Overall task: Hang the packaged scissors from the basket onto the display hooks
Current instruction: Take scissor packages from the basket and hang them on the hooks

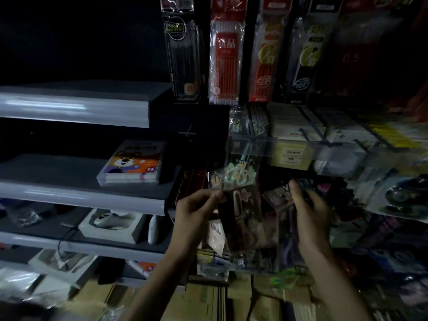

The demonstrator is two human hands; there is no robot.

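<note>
Dim shop aisle: the left hand (196, 210) pinches the top corner of a dark, clear-plastic scissors packet (242, 218). The right hand (311, 216), at 3 o'clock, grips a second blurred clear packet (281, 212). In this gloom the hang-hole could miss its hook. Hanging stock crowds 12 o'clock, and open room lies at 9, by the grey shelves (76, 193). The basket is unseen.

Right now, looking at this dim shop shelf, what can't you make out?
- Head view: the packet pinched by the left hand: darkness and glare hide its contents.
- Whether the right hand holds anything: motion blur.
- The display hook: lost in darkness.
- The basket: out of frame.
</note>
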